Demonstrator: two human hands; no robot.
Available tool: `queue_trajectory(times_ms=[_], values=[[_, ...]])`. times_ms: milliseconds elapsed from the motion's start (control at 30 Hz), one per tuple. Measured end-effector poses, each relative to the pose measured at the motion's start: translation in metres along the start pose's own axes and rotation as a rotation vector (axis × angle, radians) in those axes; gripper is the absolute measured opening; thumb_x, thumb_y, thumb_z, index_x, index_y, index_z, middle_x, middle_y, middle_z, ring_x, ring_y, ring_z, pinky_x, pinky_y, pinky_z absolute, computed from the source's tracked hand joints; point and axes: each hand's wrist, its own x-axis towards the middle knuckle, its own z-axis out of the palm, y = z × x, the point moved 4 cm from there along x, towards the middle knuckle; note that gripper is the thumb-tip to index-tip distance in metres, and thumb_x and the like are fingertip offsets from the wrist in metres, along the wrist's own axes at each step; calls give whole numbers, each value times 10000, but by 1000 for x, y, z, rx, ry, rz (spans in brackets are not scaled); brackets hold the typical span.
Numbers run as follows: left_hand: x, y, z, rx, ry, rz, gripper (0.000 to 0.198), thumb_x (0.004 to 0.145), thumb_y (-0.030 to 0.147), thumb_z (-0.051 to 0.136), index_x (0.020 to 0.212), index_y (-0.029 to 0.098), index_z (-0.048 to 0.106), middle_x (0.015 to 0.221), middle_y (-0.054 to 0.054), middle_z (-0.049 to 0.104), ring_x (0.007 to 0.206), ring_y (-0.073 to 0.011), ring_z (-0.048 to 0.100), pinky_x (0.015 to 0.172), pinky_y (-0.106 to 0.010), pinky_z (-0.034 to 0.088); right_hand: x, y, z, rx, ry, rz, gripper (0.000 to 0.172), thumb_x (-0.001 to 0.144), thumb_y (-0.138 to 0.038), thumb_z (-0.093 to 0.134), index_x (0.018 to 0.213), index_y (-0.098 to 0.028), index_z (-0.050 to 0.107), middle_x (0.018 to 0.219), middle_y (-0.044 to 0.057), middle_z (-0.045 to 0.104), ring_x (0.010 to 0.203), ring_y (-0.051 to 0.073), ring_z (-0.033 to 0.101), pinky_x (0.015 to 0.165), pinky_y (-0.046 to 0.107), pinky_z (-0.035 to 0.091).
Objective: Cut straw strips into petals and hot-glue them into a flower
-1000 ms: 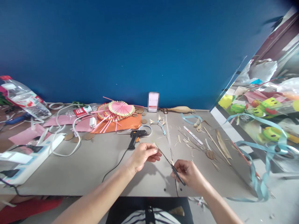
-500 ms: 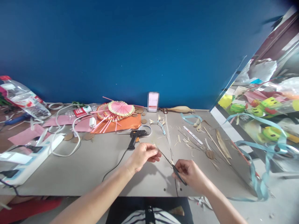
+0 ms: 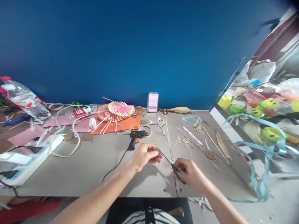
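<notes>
Above the near edge of the grey table (image 3: 81, 168), my left hand (image 3: 143, 156) pinches a small thin pale strip between thumb and fingers. My right hand (image 3: 190, 173) is closed round the black handles of a pair of scissors (image 3: 170, 163). The thin blades point up and left and reach the pinched strip at my left fingertips. A black hot glue gun (image 3: 135, 137) lies just beyond my left hand, its cord running toward me.
Pink folded paper fans (image 3: 118, 109) on orange paper sit at the back. A white power strip (image 3: 28, 157) and cables lie at left, a plastic bottle (image 3: 22, 96) far left. Pale leaf strips and scraps (image 3: 201, 143) scatter right, with light blue ribbon (image 3: 257, 180) curling off the edge.
Both hands stay almost in place. The right hand has shifted slightly with the scissors, and the blades have worked a little at the strip.
</notes>
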Motion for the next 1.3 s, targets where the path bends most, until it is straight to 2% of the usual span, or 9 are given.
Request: queue_trajectory(times_ms=[167,367,467,667,900,1200,1300], values=[[-1,0,-1,0,-4,-8,187,659,292,616,643,106,599,705,-82,668,599,-140,617,551,-227,442,1,2,1,87,-33,49,247,673,-355,611,601,-170,464,473,-70,384,454,68,321,431,188,235],[-2,1,0,-6,3,-24,164,651,270,601,625,109,593,699,-79,668,592,-135,615,552,-224,439,3,-1,3,210,-147,90,194,692,-325,580,644,-156,496,466,-32,505,432,76,397,423,185,272],[-3,2,-1,-5,9,-34,157,649,264,595,622,109,592,687,-76,667,586,-135,614,546,-223,435,5,-1,3,236,-145,66,187,693,-316,580,662,-157,488,478,-43,483,447,73,391,437,185,275],[-3,2,-1,-24,8,-42,144,633,256,589,628,112,596,657,-65,661,562,-133,609,526,-221,423,5,-4,2,132,-138,1,189,680,-303,602,648,-154,490,505,-52,456,478,68,353,471,193,274],[-4,3,1,-4,-27,-49,143,613,250,584,602,108,599,651,-69,656,551,-133,602,516,-218,419,2,-12,1,208,-208,38,216,693,-323,590,628,-157,469,479,-40,492,455,71,394,445,182,288],[-5,1,1,-15,-60,-41,150,629,259,590,606,113,611,643,-64,657,554,-133,602,512,-215,415,3,2,6,241,-135,79,230,671,-346,608,621,-154,494,429,-46,484,391,62,380,391,173,255],[-4,0,1,-30,-64,-46,124,624,233,579,603,114,606,636,-62,658,547,-134,603,511,-219,417,2,-3,5,242,-175,70,200,672,-318,609,642,-150,504,457,-39,502,424,67,394,411,175,275]])
